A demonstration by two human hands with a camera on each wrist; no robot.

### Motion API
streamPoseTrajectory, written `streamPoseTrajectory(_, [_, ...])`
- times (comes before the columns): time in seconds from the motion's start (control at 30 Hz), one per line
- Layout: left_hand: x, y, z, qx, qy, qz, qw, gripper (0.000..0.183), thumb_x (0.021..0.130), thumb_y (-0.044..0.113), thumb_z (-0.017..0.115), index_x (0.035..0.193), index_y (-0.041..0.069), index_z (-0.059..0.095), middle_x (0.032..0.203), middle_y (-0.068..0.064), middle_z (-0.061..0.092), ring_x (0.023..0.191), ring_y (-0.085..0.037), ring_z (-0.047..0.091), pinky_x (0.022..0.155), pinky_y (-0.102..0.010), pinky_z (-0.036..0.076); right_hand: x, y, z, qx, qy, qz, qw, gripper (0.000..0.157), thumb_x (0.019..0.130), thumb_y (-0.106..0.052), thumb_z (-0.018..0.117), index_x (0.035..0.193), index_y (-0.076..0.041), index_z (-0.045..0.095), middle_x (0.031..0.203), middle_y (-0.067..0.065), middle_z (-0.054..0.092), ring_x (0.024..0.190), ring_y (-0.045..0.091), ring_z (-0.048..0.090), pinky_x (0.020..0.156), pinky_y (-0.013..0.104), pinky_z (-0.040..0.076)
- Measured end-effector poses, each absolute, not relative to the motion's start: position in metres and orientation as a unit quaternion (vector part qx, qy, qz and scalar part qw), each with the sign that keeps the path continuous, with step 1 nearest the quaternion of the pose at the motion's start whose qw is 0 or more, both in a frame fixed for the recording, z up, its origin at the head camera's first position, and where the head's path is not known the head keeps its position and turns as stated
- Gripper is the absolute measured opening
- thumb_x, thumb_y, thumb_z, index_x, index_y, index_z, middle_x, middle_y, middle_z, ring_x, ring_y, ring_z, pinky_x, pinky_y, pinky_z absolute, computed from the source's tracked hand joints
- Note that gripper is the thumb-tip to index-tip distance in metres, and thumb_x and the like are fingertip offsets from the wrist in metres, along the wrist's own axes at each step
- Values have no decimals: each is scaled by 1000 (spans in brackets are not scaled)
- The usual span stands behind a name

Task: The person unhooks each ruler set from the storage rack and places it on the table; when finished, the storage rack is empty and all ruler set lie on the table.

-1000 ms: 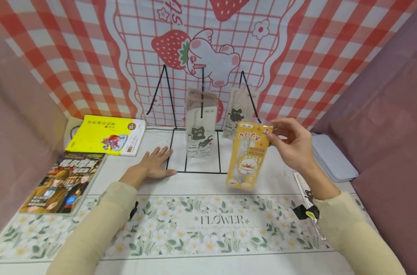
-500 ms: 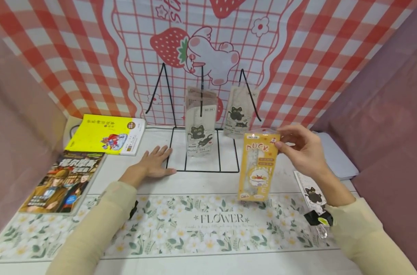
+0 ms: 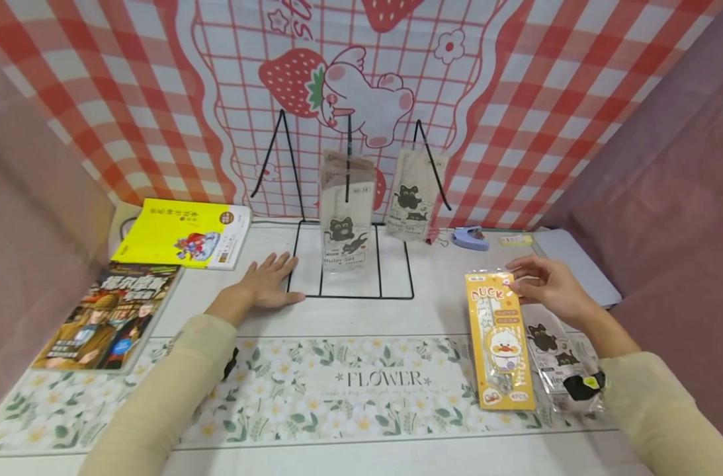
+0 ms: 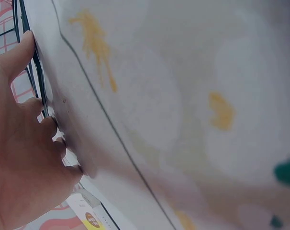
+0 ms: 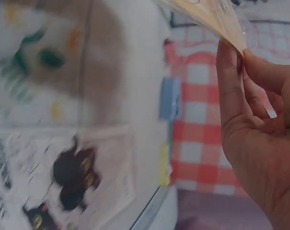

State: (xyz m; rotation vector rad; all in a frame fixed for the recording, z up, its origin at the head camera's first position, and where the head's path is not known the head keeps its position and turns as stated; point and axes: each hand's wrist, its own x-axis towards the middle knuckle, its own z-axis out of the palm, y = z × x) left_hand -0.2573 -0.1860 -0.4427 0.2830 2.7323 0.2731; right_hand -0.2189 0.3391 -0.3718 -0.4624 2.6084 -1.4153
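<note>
My right hand (image 3: 554, 287) pinches the top right corner of a flat orange-yellow DUCK ruler set packet (image 3: 504, 344), between thumb and fingers. In the right wrist view, the packet's edge (image 5: 207, 17) is held above the table. Just right of it lies a clear black-cat ruler set packet (image 3: 552, 350), partly covered by a black strap at my wrist. My left hand (image 3: 264, 283) rests on the table, fingers spread, at the left side of a black wire display rack (image 3: 349, 297). Several cat ruler set packets (image 3: 347, 228) hang on its middle hook, and another cat packet (image 3: 411, 198) on the right.
At left lie a yellow book (image 3: 182, 231) and a dark comic-style book (image 3: 108, 324). Along the back right are a small blue object like a stapler (image 3: 470, 238), a small yellow item (image 3: 516, 240) and a pale grey flat case (image 3: 575, 264). Cloth walls close in the sides.
My right hand has carried the duck packet away from the rack's right hook, rightward and toward me, beside the cat packet on the table. The left hand stays put.
</note>
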Motion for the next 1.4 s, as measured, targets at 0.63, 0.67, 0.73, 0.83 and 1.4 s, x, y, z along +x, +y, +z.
streamPoseTrajectory(0.63, [-259,-188,-444,100,973,96,183,91,91,62,49,157,15,8,165,-15,3,153,-41,-1,122,-64,1,-227,352,-412,-41,895,-409,174,61,93,-20,63,144,2,35,141,33,46,113,33,63,84,36,61])
streamPoseTrajectory(0.67, [-259,-188,-444,100,973,96,183,91,91,62,49,157,15,8,165,-15,3,153,-41,-1,122,-64,1,-228,353,-413,-36,896,-406,175,62,93,-21,63,144,1,35,141,32,46,113,32,63,85,36,61])
streamPoseTrajectory(0.73, [-259,-188,-444,100,974,96,182,91,91,62,49,157,15,8,165,-15,3,153,-41,-1,122,-64,1,-227,354,-414,-30,899,-400,175,63,93,-23,63,144,0,34,142,31,46,112,31,63,85,36,61])
streamPoseTrajectory(0.83, [-259,-188,-444,100,974,96,178,91,91,62,49,157,15,8,165,-15,3,153,-41,-1,122,-64,1,-227,357,-416,-30,904,-390,172,66,92,-28,64,144,0,34,143,30,45,116,36,61,86,36,60])
streamPoseTrajectory(1.4, [-258,-188,-444,103,973,96,184,91,91,62,49,157,15,8,165,-14,2,153,-40,-2,122,-64,1,-253,329,-389,-116,883,-451,57,50,95,-19,61,138,1,43,135,26,53,93,-7,63,79,18,59])
